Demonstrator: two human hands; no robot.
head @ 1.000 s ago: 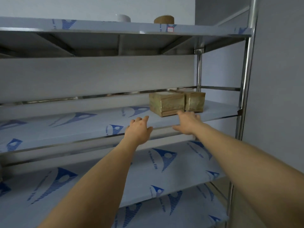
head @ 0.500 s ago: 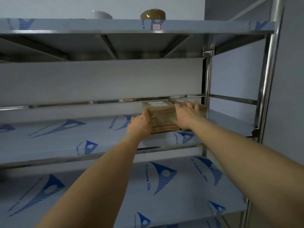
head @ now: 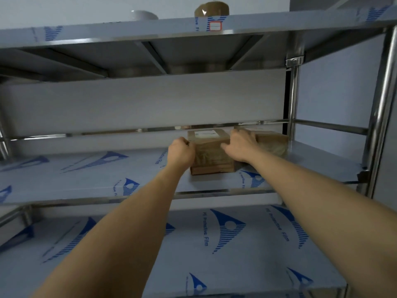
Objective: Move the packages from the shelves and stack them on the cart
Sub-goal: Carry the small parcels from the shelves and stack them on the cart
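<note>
Stainless-steel shelving (head: 214, 191), its decks covered in pale film with blue print, fills the view against a plain grey wall, and the task's object sits on the middle deck: a brown, tape-wrapped rectangular cardboard package (head: 209, 155) bearing a white label (head: 205, 133) on its top face. A second brown wrapped package (head: 272, 143) lies just beside it to the right, nearer the chrome corner post (head: 381, 117). A second ago both hands were open and short of the shelf edge; now they have closed on the nearer package. The left hand (head: 180, 152) is curled against its left face, and the right hand (head: 240, 145) wraps its right top edge, fingers reaching into the gap between the two packages, so the box is clamped from both sides. It rests on the deck and appears not yet lifted; the grasp step is judged complete, with withdrawal toward the cart, which is out of view, to follow. Legible writing: "PE Protective Film" repeats in blue on the deck film; the package label's text is too small to read. On the top shelf stand a white bowl (head: 144, 15) and a brown roll of tape (head: 211, 9), above a small red-bordered sticker (head: 215, 26) on the shelf edge.
</note>
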